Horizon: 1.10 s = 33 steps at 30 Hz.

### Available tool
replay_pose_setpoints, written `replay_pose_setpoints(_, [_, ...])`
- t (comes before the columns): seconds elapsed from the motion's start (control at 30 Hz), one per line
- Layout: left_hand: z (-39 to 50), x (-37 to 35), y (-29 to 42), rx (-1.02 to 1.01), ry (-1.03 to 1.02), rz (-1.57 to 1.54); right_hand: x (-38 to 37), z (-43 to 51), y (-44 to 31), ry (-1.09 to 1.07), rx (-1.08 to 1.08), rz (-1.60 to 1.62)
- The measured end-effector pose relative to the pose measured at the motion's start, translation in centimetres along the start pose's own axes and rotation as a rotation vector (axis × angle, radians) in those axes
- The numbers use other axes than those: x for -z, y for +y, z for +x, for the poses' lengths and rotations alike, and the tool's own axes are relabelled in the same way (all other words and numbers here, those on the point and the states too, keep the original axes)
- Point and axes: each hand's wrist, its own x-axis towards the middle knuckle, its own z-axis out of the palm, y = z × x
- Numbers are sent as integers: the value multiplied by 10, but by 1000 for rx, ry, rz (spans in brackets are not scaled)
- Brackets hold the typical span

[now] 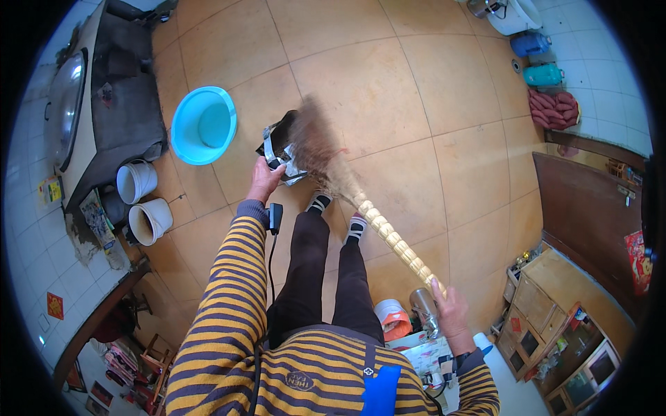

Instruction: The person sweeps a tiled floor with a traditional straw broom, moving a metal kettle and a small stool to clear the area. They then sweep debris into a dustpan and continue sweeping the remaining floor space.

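Observation:
My right hand (451, 314) grips the upper end of a bound straw broom (387, 229), whose handle slants away over the tiled floor. The broom's brush end is blurred and lies at the open side of a dustpan (281, 132). My left hand (266, 178) is closed on the dustpan's metal handle, left of the brush. Some debris and pale pieces show in the pan, partly hidden by the bristles. Both my feet stand just behind the pan and the brush.
A light blue basin (204, 126) stands left of the dustpan. Two white buckets (150, 222) sit beside a dark stove (127, 93). At the right are a brown door (588, 218) and a wooden cabinet (538, 307); a table (426, 359) with items is near my right hip.

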Motion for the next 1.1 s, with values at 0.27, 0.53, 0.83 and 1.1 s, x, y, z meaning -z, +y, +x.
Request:
replay_pose_setpoints(0.27, [-4, 5, -7, -14, 4, -21, 8, 2, 4, -13, -181, 106])
replay_pose_setpoints(0.53, [6, -13, -16, 101, -22, -39, -2, -16, -1, -23, -281, 188])
replay_pose_setpoints(0.83, [15, -63, -59, 186, -50, -20, -6, -18, -10, -37, -312, 309])
replay_pose_setpoints(1.1, [6, -41, -44, 134, 119, 287, -8, -22, -8, -40, -260, 311])
